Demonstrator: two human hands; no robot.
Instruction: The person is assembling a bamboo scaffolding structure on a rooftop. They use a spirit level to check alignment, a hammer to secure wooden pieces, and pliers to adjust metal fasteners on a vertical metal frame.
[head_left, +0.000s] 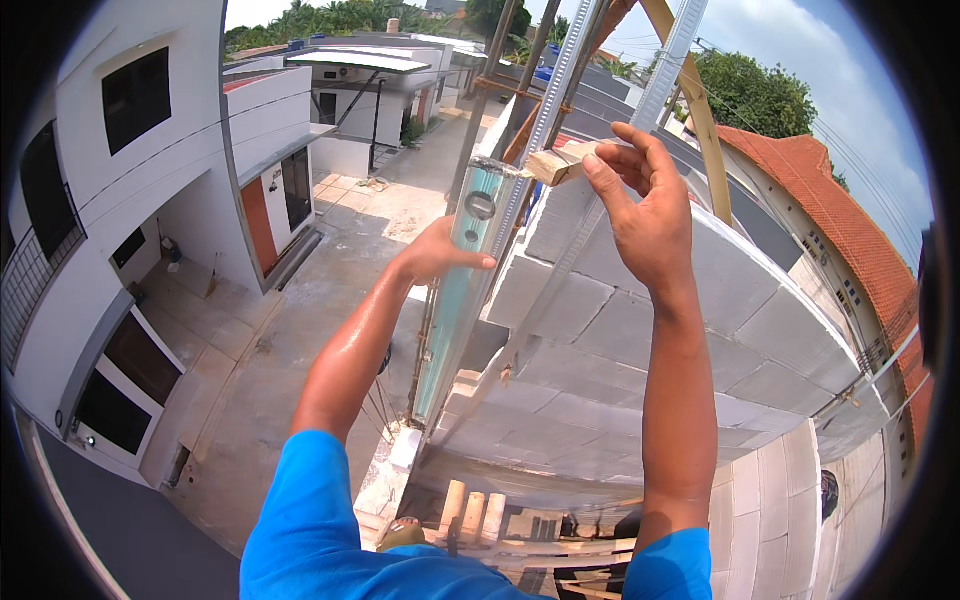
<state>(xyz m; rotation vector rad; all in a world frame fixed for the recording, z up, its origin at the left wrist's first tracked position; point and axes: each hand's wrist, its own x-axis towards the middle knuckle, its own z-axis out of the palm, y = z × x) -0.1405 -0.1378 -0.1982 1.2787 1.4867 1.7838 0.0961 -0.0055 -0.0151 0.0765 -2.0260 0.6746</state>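
Observation:
A long teal spirit level [452, 310] stands nearly upright along a perforated metal profile [566, 75]. My left hand [436, 254] is closed around its upper part, with the thumb across the face below the round vial. My right hand [646, 215] is raised higher, above the grey block wall [590, 320], fingers stretched and apart. Its thumb tip is beside a small wooden block [556, 163] at the top of the level; whether the two touch, I cannot tell. A second slanting metal profile [672, 60] rises behind that hand.
Wooden poles [470, 515] and planks lie far below, by my foot [404, 533]. A yellowish timber brace [705, 130] leans behind the wall. White houses [180, 150] and a paved lane [240, 360] lie down to the left, a red tiled roof [800, 190] to the right.

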